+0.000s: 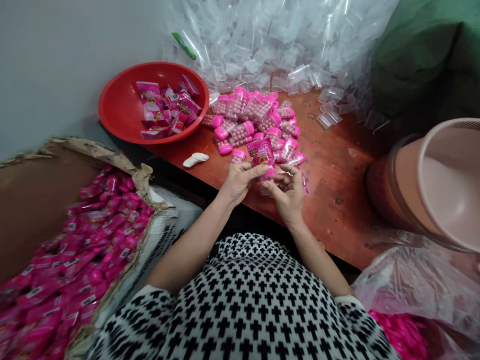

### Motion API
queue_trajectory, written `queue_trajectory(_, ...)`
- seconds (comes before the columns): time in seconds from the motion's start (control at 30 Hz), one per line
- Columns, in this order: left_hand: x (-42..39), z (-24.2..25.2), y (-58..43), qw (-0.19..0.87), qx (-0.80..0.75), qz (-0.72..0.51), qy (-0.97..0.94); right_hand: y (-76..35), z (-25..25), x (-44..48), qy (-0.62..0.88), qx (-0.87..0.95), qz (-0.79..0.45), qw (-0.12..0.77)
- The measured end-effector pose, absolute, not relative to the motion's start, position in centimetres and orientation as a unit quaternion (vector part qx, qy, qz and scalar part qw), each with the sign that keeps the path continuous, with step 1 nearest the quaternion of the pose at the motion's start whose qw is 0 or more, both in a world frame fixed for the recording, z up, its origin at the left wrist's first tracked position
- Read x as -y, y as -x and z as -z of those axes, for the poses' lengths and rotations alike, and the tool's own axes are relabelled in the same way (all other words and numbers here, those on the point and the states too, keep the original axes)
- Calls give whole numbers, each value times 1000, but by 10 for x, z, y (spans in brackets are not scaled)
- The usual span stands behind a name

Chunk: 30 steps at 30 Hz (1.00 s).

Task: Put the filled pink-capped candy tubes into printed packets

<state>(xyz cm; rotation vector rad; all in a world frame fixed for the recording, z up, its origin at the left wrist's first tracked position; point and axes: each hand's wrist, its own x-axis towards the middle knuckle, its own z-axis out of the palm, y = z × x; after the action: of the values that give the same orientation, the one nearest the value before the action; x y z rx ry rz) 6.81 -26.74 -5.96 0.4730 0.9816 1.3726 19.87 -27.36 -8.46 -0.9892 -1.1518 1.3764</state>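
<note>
A pink printed sachet (261, 151) stands up over the work surface, with my left hand (242, 181) closed on its lower edge, thumb across the front. Right below the sachet a small container with a pink cap (267, 173) shows between my hands. My right hand (289, 192) pinches the lower end of this container with thumb and fingertips; its clear part is mostly hidden. Just beyond my hands lies a pile of clear, pink-capped containers filled with small pink candy balls (258, 112). Another shiny pink wrapper (305, 184) peeks out beside my right fingers.
A red bowl (120, 117) with several pink sachets stands at the back left. Clear empty tubes (277, 55) heap along the back. A torn carton (33, 210) of pink packets is at left. Pale pink tubs (423, 185) and a plastic bag (420, 285) are at right.
</note>
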Motion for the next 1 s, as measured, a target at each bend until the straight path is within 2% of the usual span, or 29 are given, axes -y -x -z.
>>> queue_trajectory(0.13,267,59,-67,634,-433,-600,-226,-198,84,271,388,438,-632,508)
queue_trajectory(0.3,268,60,-69,643,-447,-584,-212,-198,88,272,432,497,-513,551)
queue_trajectory(0.53,269,59,-69,644,-459,-573,-218,-197,83,269,397,402,-646,513)
queue_trajectory(0.73,272,58,-72,632,-473,-577,-210,-194,85,271,443,454,-549,543)
queue_trajectory(0.9,270,61,-75,610,-459,-625,-163,-193,81,270,391,388,-661,509)
queue_trajectory(1.0,269,63,-74,621,-443,-631,-143,-194,80,274,372,383,-687,492)
